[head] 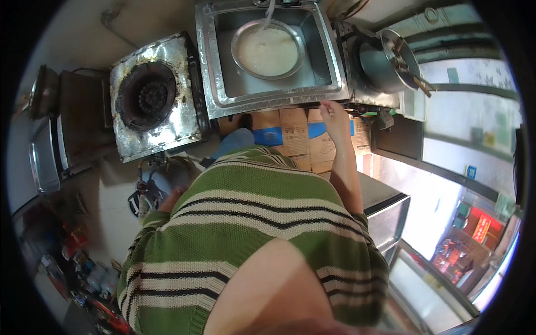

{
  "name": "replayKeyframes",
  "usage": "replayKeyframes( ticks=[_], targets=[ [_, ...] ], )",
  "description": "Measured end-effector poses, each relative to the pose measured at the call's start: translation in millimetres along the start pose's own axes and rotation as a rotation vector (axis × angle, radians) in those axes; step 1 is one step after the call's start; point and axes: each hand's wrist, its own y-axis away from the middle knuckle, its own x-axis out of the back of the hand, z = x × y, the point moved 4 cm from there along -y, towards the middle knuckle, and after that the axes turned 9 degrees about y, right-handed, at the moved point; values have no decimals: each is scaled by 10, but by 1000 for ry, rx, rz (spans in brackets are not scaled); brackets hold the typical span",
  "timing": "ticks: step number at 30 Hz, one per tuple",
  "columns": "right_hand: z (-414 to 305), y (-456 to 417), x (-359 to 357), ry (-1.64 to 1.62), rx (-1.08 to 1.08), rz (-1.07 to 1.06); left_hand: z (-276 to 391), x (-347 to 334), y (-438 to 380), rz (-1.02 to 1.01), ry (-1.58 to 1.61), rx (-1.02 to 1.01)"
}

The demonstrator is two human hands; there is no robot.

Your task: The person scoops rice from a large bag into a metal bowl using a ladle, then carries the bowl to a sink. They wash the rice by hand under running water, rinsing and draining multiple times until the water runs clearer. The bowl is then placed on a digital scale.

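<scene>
My right hand (333, 112) is by the front right rim of the stainless steel sink (268, 101), fingers curled, with no object visible in them. Whether it touches the rim I cannot tell. Of my left arm only a bit of forearm (169, 202) shows; the hand itself is hidden behind my striped sweater. Inside the sink stands a round metal basin (235, 56) holding cloudy, whitish contents (268, 52), possibly rice in water. A stream of water (269, 14) runs down into it from above.
Left of the sink is a stained metal gas stove (184, 125) with a black burner (150, 96). A deep metal pot (377, 67) with utensils inside stands on the right. Flattened cardboard (320, 144) is below the sink. A gas cylinder (161, 178) stands at lower left.
</scene>
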Motion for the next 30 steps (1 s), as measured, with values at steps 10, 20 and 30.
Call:
replayKeyframes(
  ticks=[10, 20, 30],
  targets=[
    [-662, -2397, 77, -3, 244, -73, 1889, -643, 749, 145, 354, -199],
    [-1423, -4047, -341, 547, 763, 129, 199, -1550, 896, 237, -197, 35],
    [-1812, -4071, -188, 676, 626, -21, 8, -1641, 894, 254, 815, 52]
  ],
)
